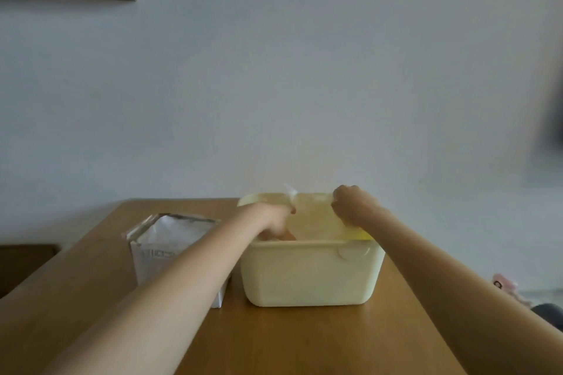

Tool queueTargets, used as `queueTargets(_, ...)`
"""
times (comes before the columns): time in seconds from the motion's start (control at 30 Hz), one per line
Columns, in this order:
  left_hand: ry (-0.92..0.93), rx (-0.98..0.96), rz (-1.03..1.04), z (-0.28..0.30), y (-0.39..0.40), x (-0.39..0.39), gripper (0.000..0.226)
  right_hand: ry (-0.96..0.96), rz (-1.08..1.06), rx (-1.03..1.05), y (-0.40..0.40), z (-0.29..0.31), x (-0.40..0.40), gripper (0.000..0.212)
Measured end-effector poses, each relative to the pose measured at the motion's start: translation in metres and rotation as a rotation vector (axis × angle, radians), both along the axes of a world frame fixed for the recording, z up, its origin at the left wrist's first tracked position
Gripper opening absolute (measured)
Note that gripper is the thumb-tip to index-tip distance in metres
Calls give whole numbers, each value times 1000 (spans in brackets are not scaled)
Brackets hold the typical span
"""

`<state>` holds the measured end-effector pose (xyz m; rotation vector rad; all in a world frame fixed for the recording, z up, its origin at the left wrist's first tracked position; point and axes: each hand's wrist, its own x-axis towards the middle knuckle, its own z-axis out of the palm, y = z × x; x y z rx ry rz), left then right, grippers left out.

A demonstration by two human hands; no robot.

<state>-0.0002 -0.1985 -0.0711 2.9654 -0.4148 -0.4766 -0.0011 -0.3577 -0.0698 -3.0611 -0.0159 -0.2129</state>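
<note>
A pale yellow plastic bin [310,277] stands on the wooden table [289,341]. A thin clear plastic sheet or bag [310,210] stretches across its opening. My left hand [274,219] reaches over the bin's left side and pinches the sheet's edge, with its fingers dipping inside. My right hand [353,204] is curled at the far right rim and grips the sheet's other edge. What lies inside the bin is hidden.
An open silver foil bag [170,240] with white contents stands on the table left of the bin, partly behind my left forearm. The white wall rises right behind the table. A dark wooden surface [24,265] sits lower left.
</note>
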Motion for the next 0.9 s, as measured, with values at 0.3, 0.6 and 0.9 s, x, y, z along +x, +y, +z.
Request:
queueTargets(0.3,122,86,25,-16,16,21,71,-411,206,-303,17,26,-6,18)
queueTargets(0.6,154,242,92,-18,10,12,44,735,27,-103,15,-13,19,54)
queueTargets(0.9,-168,-403,56,25,36,-13,23,414,257,117,39,42,-4,32)
